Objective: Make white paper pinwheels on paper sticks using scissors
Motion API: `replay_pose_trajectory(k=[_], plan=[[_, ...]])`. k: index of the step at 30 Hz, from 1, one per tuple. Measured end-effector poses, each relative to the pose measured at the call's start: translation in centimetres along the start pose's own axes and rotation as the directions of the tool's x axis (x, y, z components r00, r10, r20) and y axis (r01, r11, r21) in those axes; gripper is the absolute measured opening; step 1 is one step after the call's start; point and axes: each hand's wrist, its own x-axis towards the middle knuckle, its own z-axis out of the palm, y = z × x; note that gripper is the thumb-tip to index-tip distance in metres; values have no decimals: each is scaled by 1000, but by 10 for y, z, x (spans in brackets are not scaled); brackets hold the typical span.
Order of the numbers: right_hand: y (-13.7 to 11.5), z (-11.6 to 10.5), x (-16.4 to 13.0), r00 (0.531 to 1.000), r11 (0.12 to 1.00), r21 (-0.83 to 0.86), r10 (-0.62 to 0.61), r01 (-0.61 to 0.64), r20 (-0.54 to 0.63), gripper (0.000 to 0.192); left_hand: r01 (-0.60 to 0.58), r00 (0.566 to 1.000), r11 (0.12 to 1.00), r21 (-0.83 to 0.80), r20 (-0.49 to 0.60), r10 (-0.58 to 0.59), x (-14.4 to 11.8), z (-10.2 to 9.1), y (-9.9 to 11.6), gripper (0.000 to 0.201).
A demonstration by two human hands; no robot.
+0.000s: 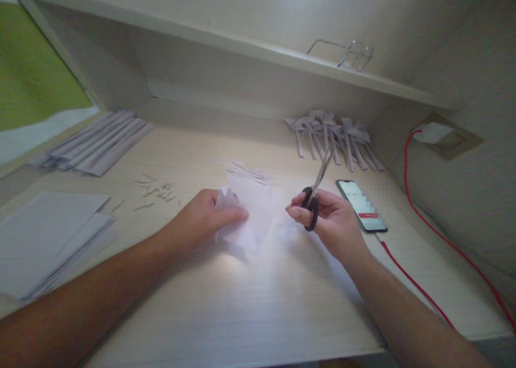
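My left hand point(212, 217) grips a piece of folded white paper point(253, 209) above the middle of the desk, thumb on top. In my right hand point(332, 220) is a pair of scissors point(312, 201) with black handles, its metal blades pointing up and away from me. The scissors and the paper are apart. Just beyond the paper lies a small heap of thin paper strips point(252, 171). To the left of my left hand are several small pale scraps and sticks point(161, 190), too small to name surely.
A stack of white paper sheets point(52, 233) lies at the left, with long folded paper strips point(100, 142) behind. Several folded paper pieces with stems point(334, 134) lie back right. A phone point(360, 206) and red cable point(427, 223) are right; glasses point(357, 56) rest on the shelf.
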Motion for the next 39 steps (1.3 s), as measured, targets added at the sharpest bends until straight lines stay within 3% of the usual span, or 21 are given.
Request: replay_pose_trajectory(k=[3,5,8,11,15,18,22,31,35,39], plan=[[-1,2,-2,995,998,62,-15,9,95,27,23,981,986,168,186,-55,-4,3,-2,11],[1,4,-4,985,999,42,-8,0,174,23,-7,970,974,227,238,-49,-6,3,-1,10],[5,7,-7,980,999,-1,32,-32,198,19,-56,967,969,242,253,-8,-5,1,1,16],[6,10,-7,984,996,23,87,-92,157,17,-52,991,988,147,129,33,0,0,1,14],[7,14,-6,986,982,125,125,-139,112,18,-117,989,961,-250,-119,90,3,5,-3,35],[7,20,-7,985,964,206,155,-167,72,20,-133,991,897,-422,-71,113,2,8,-7,39],[7,25,-10,984,947,267,170,-179,57,22,-33,996,957,-289,65,55,-1,9,-10,25],[10,28,-12,971,944,264,152,-199,186,24,-64,996,979,-196,49,74,-1,8,-13,24],[8,26,-12,960,958,205,148,-199,238,24,-103,992,977,-185,-84,89,0,7,-14,29],[3,17,-9,949,984,56,149,-171,277,28,-190,966,939,-286,-224,128,3,3,-7,30]])
